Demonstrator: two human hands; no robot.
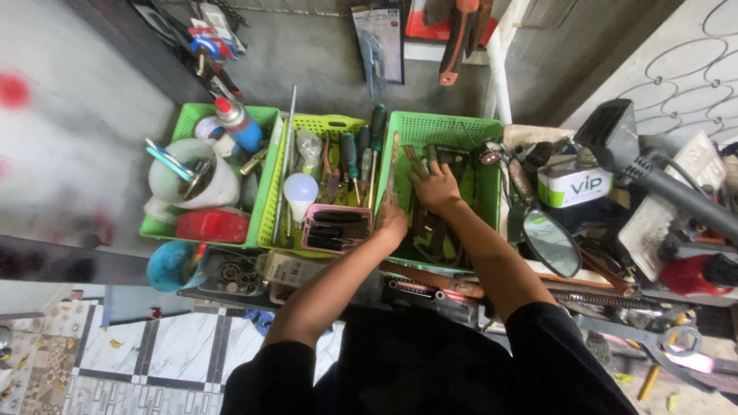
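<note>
Both my hands reach into the right green plastic basket (477,131), which holds dark metal tools. My left hand (392,219) grips the lower end of a long flat metal file (393,165) that stands along the basket's left wall. My right hand (435,187) lies flat, fingers spread, on pliers and other tools (430,230) in the basket's middle. Whether it grips any of them is hidden.
A middle green basket (270,180) holds screwdrivers, a white bulb (300,188) and a pink bit case (336,228). The left green basket (184,115) holds a white jug, a spray can and a red box. Mirror (550,242), tin and power tool crowd the right.
</note>
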